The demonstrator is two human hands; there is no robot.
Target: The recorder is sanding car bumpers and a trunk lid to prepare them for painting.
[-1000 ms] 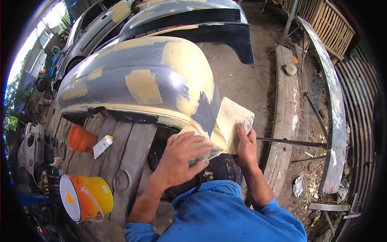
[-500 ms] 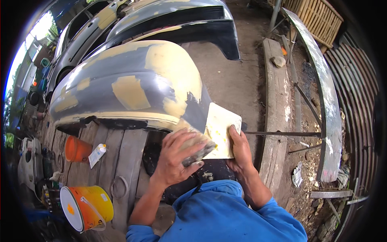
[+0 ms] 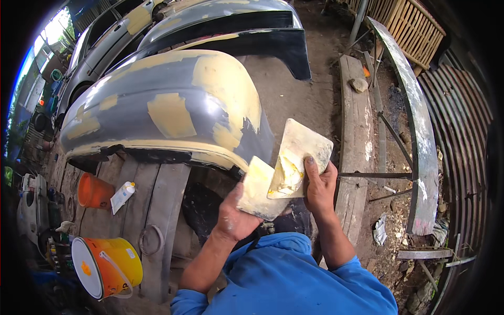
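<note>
My left hand is closed on the edge of a cream putty spreader, its pale putty-smeared face turned up and its lower edge grey with grime. In my right hand is a flat cream putty board, gripped at its right side with the thumb on top. Yellowish filler putty lies on the board's lower part. The spreader overlaps or meets the board's lower left edge. Just beyond both hands rests a grey car bumper with several cream putty patches.
Wooden planks carry the bumper. To the left stand an orange pot, a white tube and a yellow-orange bucket. A black panel lies behind. A long beam and a metal-legged board run along the right.
My left hand has rolled over, turning the spreader from its grimy side to its pale, putty-smeared face. The board in my right hand has tilted and shifted slightly up and right.
</note>
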